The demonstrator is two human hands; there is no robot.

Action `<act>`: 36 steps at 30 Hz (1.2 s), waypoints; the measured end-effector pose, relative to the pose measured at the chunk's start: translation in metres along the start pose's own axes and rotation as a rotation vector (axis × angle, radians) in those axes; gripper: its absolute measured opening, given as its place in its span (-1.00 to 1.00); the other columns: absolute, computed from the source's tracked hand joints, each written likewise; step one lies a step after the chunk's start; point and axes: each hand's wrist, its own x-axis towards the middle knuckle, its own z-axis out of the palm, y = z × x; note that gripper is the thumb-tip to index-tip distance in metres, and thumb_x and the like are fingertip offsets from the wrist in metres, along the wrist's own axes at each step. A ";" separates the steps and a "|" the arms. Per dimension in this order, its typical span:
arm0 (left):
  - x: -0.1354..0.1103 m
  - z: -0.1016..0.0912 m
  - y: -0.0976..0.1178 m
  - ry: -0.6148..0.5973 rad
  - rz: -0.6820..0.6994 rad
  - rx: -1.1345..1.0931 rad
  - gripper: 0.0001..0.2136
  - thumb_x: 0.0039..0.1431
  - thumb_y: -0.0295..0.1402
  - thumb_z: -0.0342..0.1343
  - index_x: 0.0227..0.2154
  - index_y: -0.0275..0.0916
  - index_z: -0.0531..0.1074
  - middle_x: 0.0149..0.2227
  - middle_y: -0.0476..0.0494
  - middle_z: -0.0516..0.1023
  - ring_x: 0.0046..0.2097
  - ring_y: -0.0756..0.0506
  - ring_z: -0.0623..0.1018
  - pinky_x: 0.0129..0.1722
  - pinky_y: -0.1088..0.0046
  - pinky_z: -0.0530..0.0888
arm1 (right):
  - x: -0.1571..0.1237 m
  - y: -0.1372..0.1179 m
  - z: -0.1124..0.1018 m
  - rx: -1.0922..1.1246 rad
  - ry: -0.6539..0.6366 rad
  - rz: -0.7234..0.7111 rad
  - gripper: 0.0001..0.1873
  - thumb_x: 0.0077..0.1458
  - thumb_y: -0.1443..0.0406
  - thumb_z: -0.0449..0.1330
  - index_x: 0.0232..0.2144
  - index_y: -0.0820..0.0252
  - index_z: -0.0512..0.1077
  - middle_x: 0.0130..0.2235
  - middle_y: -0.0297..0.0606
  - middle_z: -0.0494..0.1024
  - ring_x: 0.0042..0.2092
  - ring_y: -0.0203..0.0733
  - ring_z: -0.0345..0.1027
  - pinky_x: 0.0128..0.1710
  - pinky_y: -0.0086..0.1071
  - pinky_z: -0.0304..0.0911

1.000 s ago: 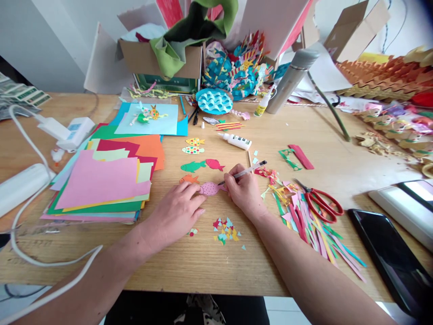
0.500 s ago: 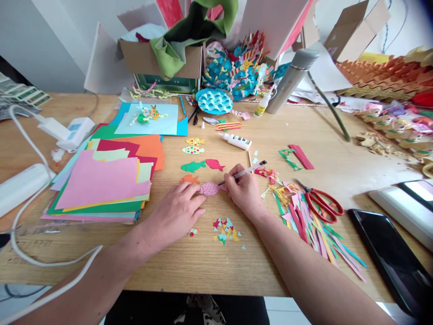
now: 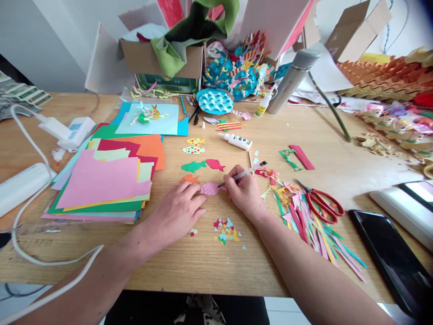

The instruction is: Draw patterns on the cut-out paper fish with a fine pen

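A pink paper fish [image 3: 209, 188] covered with small dark dots lies flat on the table. The fingertips of my left hand [image 3: 179, 203] rest on its left end and hold it down. My right hand [image 3: 244, 192] is closed around a pen [image 3: 248, 170], whose tip meets the fish near its tail. Just behind are an orange paper fish [image 3: 189, 179], partly covered by my left fingers, a green fish [image 3: 193, 166] and a red fish [image 3: 215, 164]. Two decorated fish, one yellow [image 3: 195, 141] and one pale with coloured dots [image 3: 194, 150], lie farther back.
Coloured paper sheets [image 3: 98, 180] are stacked at left. Small paper bits [image 3: 226, 231] lie between my forearms. Right of my right hand are paper strips [image 3: 314, 230], red-handled scissors [image 3: 324, 205] and a phone [image 3: 385, 253]. A glue bottle [image 3: 238, 141] and a grey flask [image 3: 292, 81] are farther back.
The pen tip has shifted very slightly to the left over the pink fish. Both hands otherwise keep their places.
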 end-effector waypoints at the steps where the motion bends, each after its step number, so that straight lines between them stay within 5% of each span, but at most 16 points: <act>1: 0.000 0.000 0.000 -0.002 -0.002 -0.001 -0.78 0.28 -0.45 0.12 -0.03 -0.27 0.50 -0.04 -0.24 0.48 0.04 -0.23 0.41 0.08 0.09 0.44 | 0.000 0.000 0.000 -0.006 0.000 -0.001 -0.84 0.04 0.30 0.07 -0.56 0.07 0.19 -0.66 -0.43 0.31 -0.58 -0.28 0.17 -0.56 -0.43 0.01; 36: 0.000 0.002 -0.001 0.015 0.002 -0.005 -0.78 0.26 -0.46 0.14 -0.05 -0.30 0.52 -0.05 -0.24 0.48 0.03 -0.24 0.42 0.07 0.08 0.45 | 0.001 0.000 0.000 -0.014 -0.025 -0.005 -0.83 0.04 0.29 0.07 -0.56 0.08 0.18 -0.66 -0.45 0.30 -0.60 -0.30 0.17 -0.57 -0.42 0.01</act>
